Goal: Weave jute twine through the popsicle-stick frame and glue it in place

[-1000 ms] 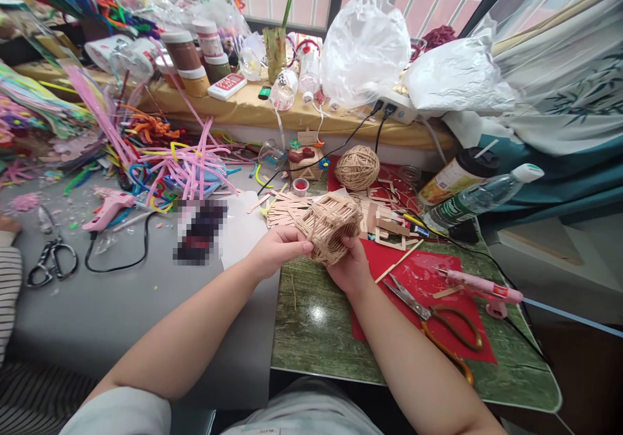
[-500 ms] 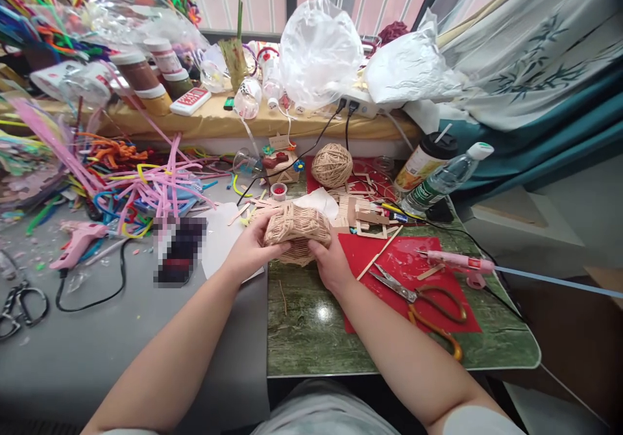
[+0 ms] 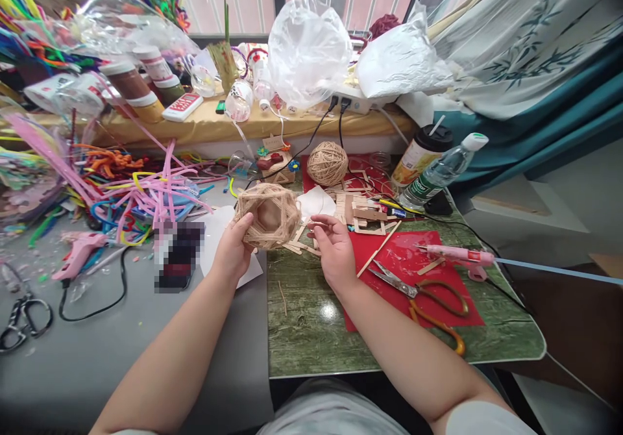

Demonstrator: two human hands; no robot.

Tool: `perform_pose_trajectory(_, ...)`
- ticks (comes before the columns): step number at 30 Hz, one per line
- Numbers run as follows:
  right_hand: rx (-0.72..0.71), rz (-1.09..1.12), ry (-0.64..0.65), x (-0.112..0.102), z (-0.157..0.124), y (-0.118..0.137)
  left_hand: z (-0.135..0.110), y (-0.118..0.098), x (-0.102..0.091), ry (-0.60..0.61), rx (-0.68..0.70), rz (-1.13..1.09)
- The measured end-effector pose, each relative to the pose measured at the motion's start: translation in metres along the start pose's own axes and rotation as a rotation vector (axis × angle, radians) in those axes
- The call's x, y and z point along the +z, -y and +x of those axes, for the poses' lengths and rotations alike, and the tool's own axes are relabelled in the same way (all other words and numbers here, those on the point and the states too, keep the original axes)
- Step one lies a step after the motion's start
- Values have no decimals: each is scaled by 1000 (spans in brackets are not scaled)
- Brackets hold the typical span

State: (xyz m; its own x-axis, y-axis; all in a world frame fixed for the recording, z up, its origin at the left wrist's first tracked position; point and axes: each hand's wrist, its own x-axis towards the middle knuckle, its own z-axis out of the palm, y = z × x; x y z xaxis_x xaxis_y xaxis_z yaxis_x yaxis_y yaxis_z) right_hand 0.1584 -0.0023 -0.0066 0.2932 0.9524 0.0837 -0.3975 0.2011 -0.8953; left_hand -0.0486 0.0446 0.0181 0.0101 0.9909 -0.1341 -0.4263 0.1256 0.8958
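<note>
While the left hand (image 3: 232, 253) grips the stick basket (image 3: 267, 216) by its rim, just above the desk (image 3: 311, 331), the right hand (image 3: 335, 250) hovers half-open, apparently empty, over loose sticks (image 3: 299, 247). Judgement: keep the grip light, joints likely fragile.

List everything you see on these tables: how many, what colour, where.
stick basket: one, pale wood, held up, centre
loose sticks: many, pale wood, on green table
twine ball: one, tan, behind basket
red sheet: one, red, on green table
scissors: one, orange handles, on red sheet
glue gun: one, pink, sheet's right edge
second glue gun: one, pink, grey table
black scissors: one, black, far left
pipe cleaners: many, mixed colours, left
water bottle: one, clear, right rear
plastic bags: two, clear and white, back ledge
left hand: one, bare, gripping basket
right hand: one, bare, beside basket
</note>
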Motion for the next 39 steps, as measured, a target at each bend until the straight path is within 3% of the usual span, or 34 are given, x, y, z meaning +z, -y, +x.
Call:
perform_pose_trajectory(5,-193,-204,134,0,-6,11,-6,1,8,146,-34,28)
perform_pose_trajectory(13,-200,-324,68,-7,-2,8,-6,4,7,74,-56,-9)
perform_pose_trajectory(18,-236,-345,81,-8,-4,10,-3,2,8,-45,-56,-90)
perform_pose_trajectory(20,-264,-364,171,-7,-7,13,-1,0,7,-76,-31,-173)
perform_pose_trajectory(25,-442,-606,588,-4,-11,17,6,-1,4,-97,10,-276)
perform_pose_trajectory(27,-460,-686,683,-4,-12,15,6,1,4,-80,33,-270)
perform_pose_trajectory(29,-440,-704,652,-3,-13,12,3,3,6,-53,65,-232)
perform_pose_trajectory(31,-335,-635,535,-2,-14,8,-3,7,9,0,66,-169)
perform_pose_trajectory(36,158,-192,245,0,-7,-2,-14,22,15,103,151,67)
perform_pose_trajectory(39,212,-132,185,1,-2,-5,-15,27,13,103,204,153)
